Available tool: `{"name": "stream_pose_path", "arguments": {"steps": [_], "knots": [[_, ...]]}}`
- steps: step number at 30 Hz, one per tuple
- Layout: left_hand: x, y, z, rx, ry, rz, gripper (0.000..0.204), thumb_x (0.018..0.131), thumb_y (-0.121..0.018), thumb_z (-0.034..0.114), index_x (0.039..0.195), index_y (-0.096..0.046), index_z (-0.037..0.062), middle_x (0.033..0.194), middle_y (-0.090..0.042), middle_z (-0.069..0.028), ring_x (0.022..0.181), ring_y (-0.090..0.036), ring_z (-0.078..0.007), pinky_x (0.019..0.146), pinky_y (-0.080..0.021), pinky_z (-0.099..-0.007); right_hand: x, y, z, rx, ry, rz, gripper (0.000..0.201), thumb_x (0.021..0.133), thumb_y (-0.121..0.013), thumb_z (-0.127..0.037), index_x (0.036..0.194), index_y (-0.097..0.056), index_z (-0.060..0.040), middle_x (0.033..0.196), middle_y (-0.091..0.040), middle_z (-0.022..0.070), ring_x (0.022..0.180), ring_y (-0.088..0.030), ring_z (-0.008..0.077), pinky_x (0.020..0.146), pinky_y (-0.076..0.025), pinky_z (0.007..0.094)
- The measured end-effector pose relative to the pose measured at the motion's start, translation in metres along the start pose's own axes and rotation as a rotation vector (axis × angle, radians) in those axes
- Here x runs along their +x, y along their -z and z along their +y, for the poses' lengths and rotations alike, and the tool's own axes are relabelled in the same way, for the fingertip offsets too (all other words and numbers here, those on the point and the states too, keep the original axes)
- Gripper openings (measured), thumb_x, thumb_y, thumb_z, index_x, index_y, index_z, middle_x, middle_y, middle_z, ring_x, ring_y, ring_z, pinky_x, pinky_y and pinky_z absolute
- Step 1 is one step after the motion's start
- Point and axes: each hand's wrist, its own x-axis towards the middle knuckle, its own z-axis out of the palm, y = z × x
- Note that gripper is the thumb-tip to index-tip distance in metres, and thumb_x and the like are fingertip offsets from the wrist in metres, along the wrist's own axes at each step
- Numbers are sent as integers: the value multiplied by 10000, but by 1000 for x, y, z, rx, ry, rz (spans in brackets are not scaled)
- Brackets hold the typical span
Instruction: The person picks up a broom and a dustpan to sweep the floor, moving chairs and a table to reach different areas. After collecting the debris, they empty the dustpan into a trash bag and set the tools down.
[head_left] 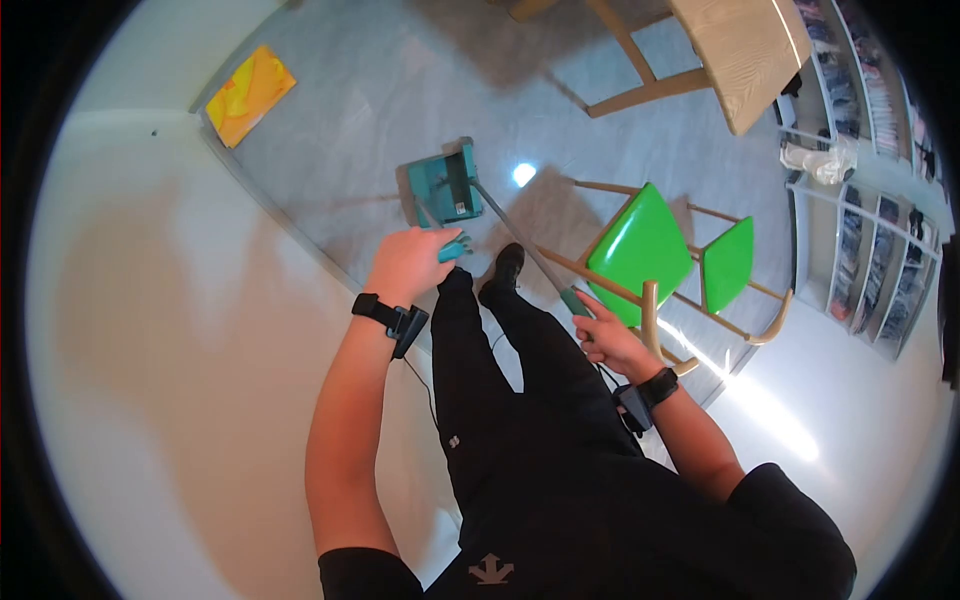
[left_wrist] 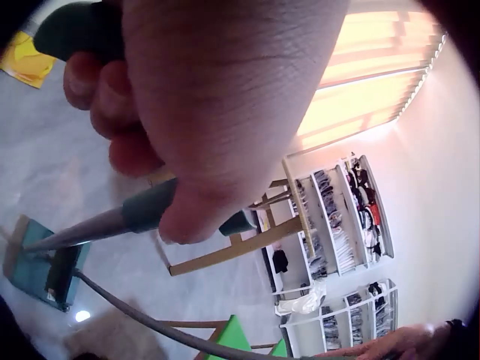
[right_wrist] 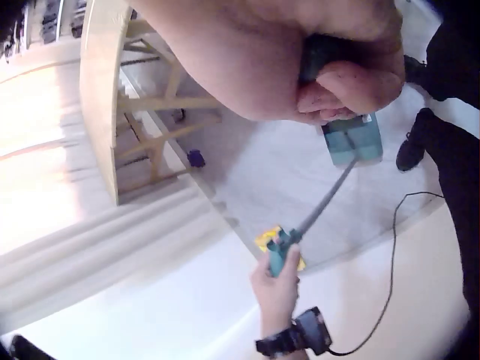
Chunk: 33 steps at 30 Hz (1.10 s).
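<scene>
A teal dustpan (head_left: pixel 428 182) rests on the grey floor ahead of the feet. My left hand (head_left: pixel 408 262) grips its teal handle (head_left: pixel 455 248); the left wrist view shows fingers curled around the handle and a grey pole (left_wrist: pixel 90 229) running down to the pan. The dark head of a broom (head_left: pixel 461 180) stands at the pan's right side. From it a long grey stick (head_left: pixel 525 238) slants up to my right hand (head_left: pixel 612 338), which holds the green grip (head_left: pixel 574 300). In the right wrist view, the right fingers (right_wrist: pixel 352 86) wrap around the dark grip and hide most of it.
Green-seated chairs (head_left: pixel 640 255) stand close on the right, near the stick. A wooden table (head_left: pixel 740 60) is at the upper right, with stocked shelves (head_left: pixel 860 240) behind. A yellow bag (head_left: pixel 250 95) lies by the white wall (head_left: pixel 150 300) on the left.
</scene>
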Motion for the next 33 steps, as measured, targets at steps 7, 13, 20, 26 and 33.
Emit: {"name": "stream_pose_path", "arguments": {"steps": [7,13,20,26,33], "knots": [[-38,-12,-11,-89,184,242,401,744,-690,289,1138,-666,220,807,-668,-167,750,-644,-356,646,-512,-455,-81,58,-50,344,43,-181,569,953,-548,-126,1456,-299,-218,770,-436,-19,497,-328,37,398,-243,167],[-82,-33,-3,-386,434,647,411,794,-674,244,1185,-640,121,891,-673,-207,815,-643,-389,717,-518,-444,-111,38,-75,6,262,-25,616,916,-595,-151,1469,-326,-184,741,-479,-13,497,-371,55,401,-296,202],[-96,-12,-21,-564,571,946,433,826,-662,237,1196,-613,18,990,-670,-229,922,-648,-386,802,-506,-420,-67,-17,-184,-666,588,214,616,850,-600,-163,1435,-408,-131,714,-547,12,533,-463,101,421,-375,278],[-74,-12,-33,-551,773,988,418,827,-665,240,1183,-622,25,983,-672,-217,915,-651,-376,797,-509,-412,6,-87,-337,-1075,831,260,566,856,-568,-165,1401,-437,-89,805,-633,129,607,-587,181,522,-468,341],[-19,18,-30,-657,1145,820,453,786,-697,329,1224,-634,232,842,-690,-166,818,-668,-367,738,-539,-428,166,-202,-551,-1498,1092,223,647,848,-507,-170,1464,-310,-145,1106,-622,275,1035,-588,454,923,-457,496]]}}
